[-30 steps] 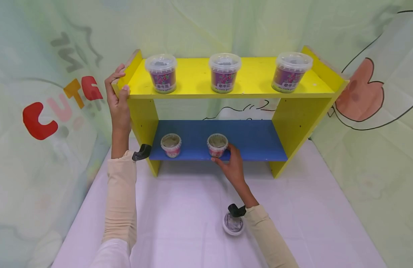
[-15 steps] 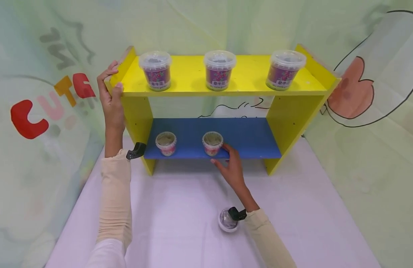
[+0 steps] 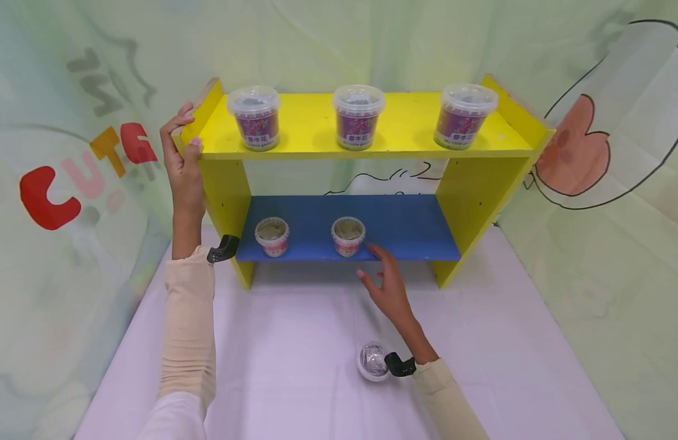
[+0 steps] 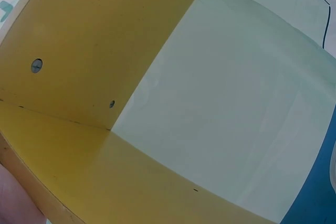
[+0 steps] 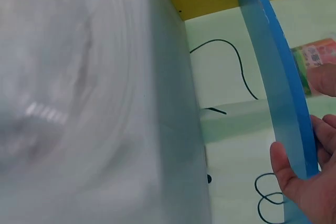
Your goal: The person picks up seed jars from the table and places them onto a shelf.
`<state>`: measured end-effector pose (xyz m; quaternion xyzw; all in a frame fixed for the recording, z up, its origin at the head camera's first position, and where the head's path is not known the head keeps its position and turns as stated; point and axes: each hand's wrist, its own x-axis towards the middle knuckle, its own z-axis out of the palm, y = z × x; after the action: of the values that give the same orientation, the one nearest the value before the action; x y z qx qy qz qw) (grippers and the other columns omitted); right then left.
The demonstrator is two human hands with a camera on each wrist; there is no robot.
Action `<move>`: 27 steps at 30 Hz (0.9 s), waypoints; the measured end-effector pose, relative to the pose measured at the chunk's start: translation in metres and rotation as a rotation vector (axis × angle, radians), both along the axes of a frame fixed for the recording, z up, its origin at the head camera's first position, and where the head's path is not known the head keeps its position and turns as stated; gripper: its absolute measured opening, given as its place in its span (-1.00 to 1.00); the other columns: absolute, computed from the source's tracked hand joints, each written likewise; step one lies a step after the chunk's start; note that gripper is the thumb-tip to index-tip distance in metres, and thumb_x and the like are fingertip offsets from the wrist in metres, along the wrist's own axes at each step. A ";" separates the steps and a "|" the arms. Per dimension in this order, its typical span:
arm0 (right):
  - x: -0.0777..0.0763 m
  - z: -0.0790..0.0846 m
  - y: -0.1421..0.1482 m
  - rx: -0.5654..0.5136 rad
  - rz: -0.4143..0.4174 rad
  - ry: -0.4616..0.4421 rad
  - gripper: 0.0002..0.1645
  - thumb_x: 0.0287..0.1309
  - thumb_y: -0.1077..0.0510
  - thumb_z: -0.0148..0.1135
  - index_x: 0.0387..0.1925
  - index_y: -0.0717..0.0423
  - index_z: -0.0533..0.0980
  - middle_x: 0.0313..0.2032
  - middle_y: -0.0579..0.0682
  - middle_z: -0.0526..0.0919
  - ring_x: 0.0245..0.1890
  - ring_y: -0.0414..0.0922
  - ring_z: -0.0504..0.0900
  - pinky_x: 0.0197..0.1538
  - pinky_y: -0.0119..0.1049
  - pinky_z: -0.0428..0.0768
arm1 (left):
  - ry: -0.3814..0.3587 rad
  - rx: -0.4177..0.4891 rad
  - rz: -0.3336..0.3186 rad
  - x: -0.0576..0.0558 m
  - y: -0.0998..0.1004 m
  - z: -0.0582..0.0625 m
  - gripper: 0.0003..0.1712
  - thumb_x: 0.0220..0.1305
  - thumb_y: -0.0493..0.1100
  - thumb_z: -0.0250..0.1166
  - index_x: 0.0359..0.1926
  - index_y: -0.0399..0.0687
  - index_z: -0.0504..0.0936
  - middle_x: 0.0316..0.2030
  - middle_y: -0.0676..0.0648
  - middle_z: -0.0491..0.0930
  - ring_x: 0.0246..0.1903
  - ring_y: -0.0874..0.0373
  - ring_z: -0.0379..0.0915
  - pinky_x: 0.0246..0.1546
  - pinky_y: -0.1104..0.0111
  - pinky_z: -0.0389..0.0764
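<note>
My left hand [image 3: 184, 174] grips the upper left corner of a yellow shelf unit [image 3: 366, 154], thumb on its front edge and fingers over the side panel. Only a bit of that hand [image 4: 20, 195] shows at the left wrist view's lower left. My right hand [image 3: 392, 293] is at the front edge of the blue lower shelf [image 3: 410, 229], fingers spread and holding nothing. Just left of its fingertips stands a small white-and-pink cup [image 3: 348, 238], upright on the blue shelf. A matching cup [image 3: 272, 238] stands farther left.
On the yellow top stand three purple-labelled tubs with clear lids: a left tub [image 3: 257, 128], a middle tub [image 3: 357, 128] and a right tub [image 3: 463, 125]. Another lidded tub [image 3: 373, 360] sits on the white tablecloth [image 3: 294, 366] by my right wrist. Printed curtains [image 3: 416, 43] surround the table.
My right hand has let go of the middle cup and drawn back to the right and toward me. The cup stays on the blue shelf. My left hand keeps its hold; the head view has shifted slightly.
</note>
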<state>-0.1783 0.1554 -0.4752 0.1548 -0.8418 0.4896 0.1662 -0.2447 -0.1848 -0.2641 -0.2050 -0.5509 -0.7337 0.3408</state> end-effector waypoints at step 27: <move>0.076 0.009 0.019 0.161 0.333 -0.398 -0.86 0.27 0.20 0.21 -0.24 0.19 0.62 -0.19 0.10 0.73 -0.16 -0.08 0.63 -0.06 -0.27 0.64 | -0.012 0.018 -0.008 -0.017 -0.010 -0.011 -0.68 0.25 -0.30 0.04 0.02 0.01 0.43 0.37 -0.07 0.28 0.39 0.13 0.18 0.36 0.31 0.36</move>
<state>-0.1028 0.1748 -0.4665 0.2047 -0.8570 0.4625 -0.0981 -0.2619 -0.1950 -0.2753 -0.2001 -0.5455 -0.7411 0.3364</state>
